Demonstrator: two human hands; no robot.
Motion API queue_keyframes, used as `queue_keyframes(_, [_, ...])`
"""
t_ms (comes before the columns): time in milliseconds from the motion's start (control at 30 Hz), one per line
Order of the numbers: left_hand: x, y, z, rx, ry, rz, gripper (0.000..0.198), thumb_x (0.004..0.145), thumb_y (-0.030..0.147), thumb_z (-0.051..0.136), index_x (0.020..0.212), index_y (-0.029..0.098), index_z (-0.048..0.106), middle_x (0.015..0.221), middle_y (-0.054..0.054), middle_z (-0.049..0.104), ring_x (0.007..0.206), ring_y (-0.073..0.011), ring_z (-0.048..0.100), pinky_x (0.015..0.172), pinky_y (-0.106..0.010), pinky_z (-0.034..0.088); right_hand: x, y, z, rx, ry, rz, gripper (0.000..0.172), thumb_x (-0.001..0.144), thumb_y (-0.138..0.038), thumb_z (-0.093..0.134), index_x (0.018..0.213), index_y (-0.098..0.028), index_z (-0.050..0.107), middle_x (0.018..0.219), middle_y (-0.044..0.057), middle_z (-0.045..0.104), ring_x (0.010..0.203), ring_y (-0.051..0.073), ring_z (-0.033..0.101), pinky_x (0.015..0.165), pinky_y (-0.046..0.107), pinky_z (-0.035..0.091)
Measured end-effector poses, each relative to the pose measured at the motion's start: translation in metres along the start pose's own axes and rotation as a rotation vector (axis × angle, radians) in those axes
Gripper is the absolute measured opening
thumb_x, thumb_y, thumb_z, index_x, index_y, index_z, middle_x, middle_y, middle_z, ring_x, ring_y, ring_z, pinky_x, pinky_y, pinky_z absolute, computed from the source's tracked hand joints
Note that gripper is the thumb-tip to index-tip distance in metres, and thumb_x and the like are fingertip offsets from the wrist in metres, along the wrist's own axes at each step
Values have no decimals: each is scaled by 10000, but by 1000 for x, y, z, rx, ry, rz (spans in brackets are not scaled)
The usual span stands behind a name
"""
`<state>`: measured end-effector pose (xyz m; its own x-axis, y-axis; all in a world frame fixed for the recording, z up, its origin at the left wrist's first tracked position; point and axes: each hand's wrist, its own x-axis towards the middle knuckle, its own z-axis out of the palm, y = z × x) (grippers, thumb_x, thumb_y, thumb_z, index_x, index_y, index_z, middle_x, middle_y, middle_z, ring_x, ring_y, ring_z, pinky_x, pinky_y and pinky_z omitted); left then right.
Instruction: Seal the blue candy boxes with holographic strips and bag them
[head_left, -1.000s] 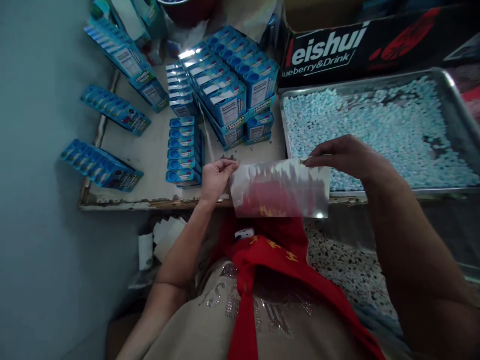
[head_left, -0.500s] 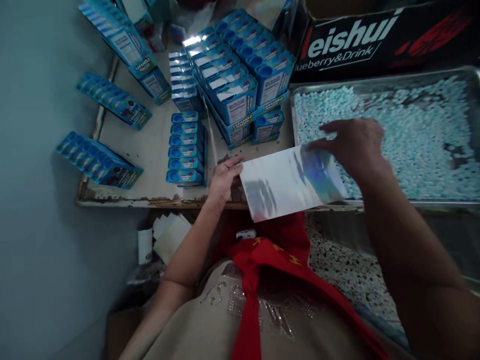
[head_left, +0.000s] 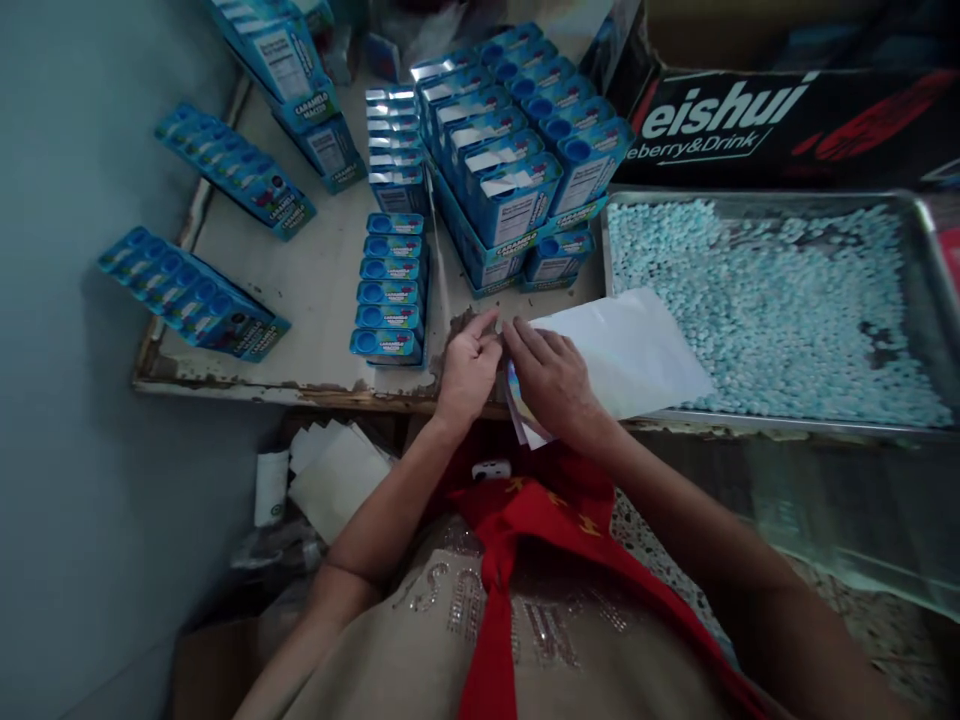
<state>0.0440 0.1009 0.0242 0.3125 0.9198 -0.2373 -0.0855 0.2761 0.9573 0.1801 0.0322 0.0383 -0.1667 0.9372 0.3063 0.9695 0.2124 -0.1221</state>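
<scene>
A thin sheet (head_left: 637,350), pale on its upper face, lies across the table's front edge and the tray's left corner. Shiny, rainbow-tinted layers show at its left end. My right hand (head_left: 551,380) is laid over that end, fingers together and pressed on it. Close against those fingertips is my left hand (head_left: 471,365), its thumb and fingers pinched at the sheet's left edge; the exact contact is partly hidden. Left of my left hand stands a row of blue candy boxes (head_left: 386,295) labelled "Caramelo Macizo".
A metal tray (head_left: 795,425) holds many small pale-blue candies. Behind it stands a black carton (head_left: 750,130). More blue boxes (head_left: 517,190) are stacked at the back, with further rows (head_left: 195,290) along the table's left edge. Pale cards (head_left: 337,480) lie below the table.
My right hand has moved left from the sheet's far end to its left end, beside my left hand. The sheet's upper face now looks pale instead of mirror-like. The view has shifted slightly.
</scene>
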Motion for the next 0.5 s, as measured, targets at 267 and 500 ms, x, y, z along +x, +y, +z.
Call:
queue_keyframes(267, [-4, -4, -10, 44, -2, 36, 500, 958, 237, 621, 1445, 142, 680, 896, -15, 779, 734, -131, 631, 766, -254, 559, -16, 0, -4, 12, 165, -4, 225, 1070, -258, 584, 1067, -251, 809, 1147, 43, 837, 1032, 222, 732, 888, 386, 490])
queue_keyframes(500, [6, -20, -2, 101, 194, 109, 371, 962, 193, 602, 1300, 163, 751, 1085, -59, 808, 989, -208, 729, 886, -295, 576, -35, -2, -63, 40, 141, -132, 149, 992, -322, 684, 915, -330, 812, 678, -17, 758, 638, 206, 672, 646, 399, 442])
